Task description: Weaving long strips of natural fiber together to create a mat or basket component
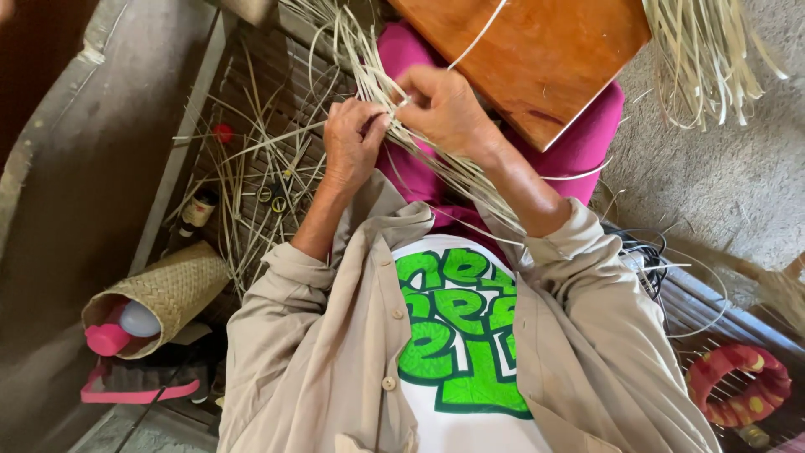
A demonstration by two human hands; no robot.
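Looking down from the head cam, I've got both hands right up against each other over my lap, and the whole thing hinges on the bundle of pale, thin, flat bamboo-like strips [436, 164] running between them. Its long axis goes diagonally: from the far left, where the loose ends fan out, down toward the near right, passing under my right forearm toward the elbow.

My left hand [352, 143] is curled closed on the strips from the left side, fingers wrapped over them. My right hand [444, 109] sits just beside it, a bit farther out, thumb and fingertips pinched together on one or two strips at the spot where the hands meet. So both are clamped on the bundle, pretty much touching. One single strip arcs up and away over the orange-brown wooden board [537, 59] resting on my magenta-clad knees.

More loose strips are scattered over the slatted floor [251, 75] to the left, with a small pair of scissors [272, 195] among them. Near left there's a woven straw-coloured cylinder basket [168, 289] on its side with a pink-capped bottle poking out. Another hank of strips [704, 59] hangs at far right.
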